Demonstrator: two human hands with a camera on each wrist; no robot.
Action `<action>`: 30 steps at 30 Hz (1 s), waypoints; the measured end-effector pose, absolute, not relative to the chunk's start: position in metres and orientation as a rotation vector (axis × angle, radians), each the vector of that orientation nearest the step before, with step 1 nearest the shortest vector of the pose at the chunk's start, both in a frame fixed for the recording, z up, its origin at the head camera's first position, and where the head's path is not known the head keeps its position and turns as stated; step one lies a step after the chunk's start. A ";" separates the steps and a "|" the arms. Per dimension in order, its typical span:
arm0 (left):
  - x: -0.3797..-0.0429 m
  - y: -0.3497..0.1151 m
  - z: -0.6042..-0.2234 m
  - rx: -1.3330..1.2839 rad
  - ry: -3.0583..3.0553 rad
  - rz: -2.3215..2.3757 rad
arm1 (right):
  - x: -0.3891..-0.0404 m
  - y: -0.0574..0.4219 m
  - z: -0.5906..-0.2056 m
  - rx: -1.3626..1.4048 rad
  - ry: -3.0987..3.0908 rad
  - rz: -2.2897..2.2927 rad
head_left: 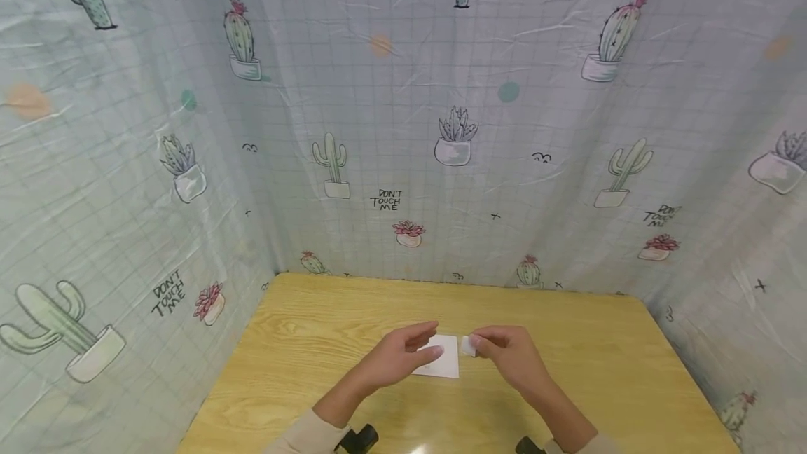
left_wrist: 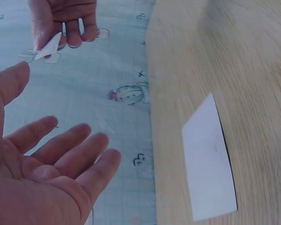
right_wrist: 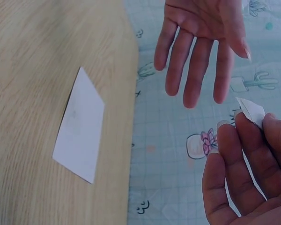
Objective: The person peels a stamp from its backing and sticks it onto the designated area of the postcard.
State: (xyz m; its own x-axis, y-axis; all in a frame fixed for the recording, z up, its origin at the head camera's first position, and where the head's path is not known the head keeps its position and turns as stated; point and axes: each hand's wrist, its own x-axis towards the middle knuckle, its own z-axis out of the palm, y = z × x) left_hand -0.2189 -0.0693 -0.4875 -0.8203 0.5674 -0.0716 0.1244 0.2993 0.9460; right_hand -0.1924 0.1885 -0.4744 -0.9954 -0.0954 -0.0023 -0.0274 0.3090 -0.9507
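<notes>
My right hand pinches a small white piece between thumb and forefinger. One edge of it looks finely toothed in the right wrist view, and it appears thin and flat, like paper or tape. My left hand is held open with fingers extended and holds nothing; its palm faces toward the right hand in the wrist views. Below the hands a white rectangular card or sheet lies flat on the table, partly covered by the left hand in the head view. Faint grey marks show on its surface.
The yellow wood-grain table reaches back to a hanging curtain printed with cacti. The curtain encloses the left, back and right sides. Black devices sit at both wrists.
</notes>
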 end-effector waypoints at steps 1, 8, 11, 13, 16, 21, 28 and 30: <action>-0.219 -0.069 -0.487 0.605 2.138 1.561 | -0.193 0.188 -0.475 -0.119 2.493 -1.810; -0.217 -0.061 -0.477 0.520 1.988 1.696 | -0.193 0.187 -0.473 -0.160 2.489 -1.820; -0.216 -0.058 -0.474 0.504 1.937 1.754 | -0.193 0.186 -0.473 -0.167 2.488 -1.821; -0.215 -0.055 -0.473 0.490 1.893 1.794 | -0.193 0.185 -0.473 -0.171 2.486 -1.820; -0.214 -0.050 -0.472 0.467 1.851 1.832 | -0.192 0.184 -0.472 -0.180 2.478 -1.819; -0.213 -0.044 -0.469 0.433 1.832 1.862 | -0.192 0.182 -0.470 -0.199 2.464 -1.840; -0.212 -0.036 -0.469 0.360 1.840 1.899 | -0.192 0.177 -0.471 -0.165 2.510 -1.846; -0.212 -0.035 -0.470 0.349 1.851 1.909 | -0.191 0.174 -0.471 -0.131 2.536 -1.837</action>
State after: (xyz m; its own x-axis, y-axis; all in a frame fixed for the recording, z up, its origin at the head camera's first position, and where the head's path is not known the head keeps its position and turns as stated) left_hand -0.2120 -0.0345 -0.4696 -0.8640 0.4862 -0.1308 -0.1458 0.0070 0.9893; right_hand -0.1913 0.1743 -0.4706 -0.9965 -0.0720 0.0432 -0.0635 0.3095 -0.9488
